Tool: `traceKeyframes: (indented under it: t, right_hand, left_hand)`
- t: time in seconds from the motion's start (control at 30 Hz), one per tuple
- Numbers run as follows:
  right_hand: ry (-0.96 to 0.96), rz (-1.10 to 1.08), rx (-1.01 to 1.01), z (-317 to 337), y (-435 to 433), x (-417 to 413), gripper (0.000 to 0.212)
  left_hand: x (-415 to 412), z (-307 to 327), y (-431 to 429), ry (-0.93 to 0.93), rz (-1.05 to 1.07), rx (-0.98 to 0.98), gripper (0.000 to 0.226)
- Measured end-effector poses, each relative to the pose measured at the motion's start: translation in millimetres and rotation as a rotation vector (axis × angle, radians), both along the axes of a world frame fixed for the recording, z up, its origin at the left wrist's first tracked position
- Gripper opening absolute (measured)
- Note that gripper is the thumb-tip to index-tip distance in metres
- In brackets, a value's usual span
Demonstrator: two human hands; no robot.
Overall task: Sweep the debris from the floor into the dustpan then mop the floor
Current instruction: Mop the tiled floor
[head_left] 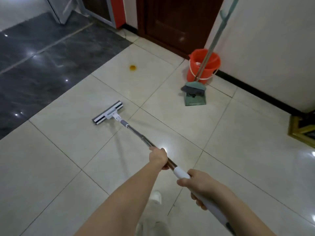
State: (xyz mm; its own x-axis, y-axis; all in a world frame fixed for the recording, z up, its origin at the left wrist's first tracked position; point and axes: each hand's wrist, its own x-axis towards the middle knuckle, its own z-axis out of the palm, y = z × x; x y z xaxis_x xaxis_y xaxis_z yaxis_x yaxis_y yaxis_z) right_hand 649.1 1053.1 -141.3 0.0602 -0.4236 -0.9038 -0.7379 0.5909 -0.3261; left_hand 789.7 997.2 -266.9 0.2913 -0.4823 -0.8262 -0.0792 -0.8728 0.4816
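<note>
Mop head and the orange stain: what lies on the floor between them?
Nothing but bare pale tile, crossed by one grout line, as the head view shows. The mop head has not yet reached the orange stain.

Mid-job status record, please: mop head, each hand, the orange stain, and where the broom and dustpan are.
mop head: flat on the pale floor
left hand: grips the metal shaft
right hand: grips the white grip, nearer the body
orange stain: beyond the mop head, apart from it
broom and dustpan: together, in front of the red bucket by the wall
</note>
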Motion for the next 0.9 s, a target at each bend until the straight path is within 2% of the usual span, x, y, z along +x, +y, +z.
traceKeyframes:
  t: [0.23,0.43,0.6,0.8,0.9]
  right_hand:
    - [-0.066,-0.233,0.007,-13.2,143.5,20.3,0.031]
    - [-0.128,-0.436,0.078,-8.1,250.3,43.9,0.043]
    - [-0.020,-0.419,0.153,5.2,284.5,53.7,0.037]
    - [-0.137,-0.369,0.085,17.8,329.2,50.0,0.026]
    - [-0.130,-0.325,0.043,17.5,354.9,43.4,0.025]
  left_hand:
    - [9.0,3.4,117.8,-0.032,-0.217,-0.034,0.045]
    - [24.2,26.0,222.0,0.031,-0.226,-0.081,0.032]
    - [25.3,42.2,270.5,0.037,-0.221,-0.122,0.029]
    - [22.1,39.2,318.6,0.078,-0.152,-0.163,0.025]
    - [12.6,33.5,345.6,0.108,-0.085,-0.162,0.026]
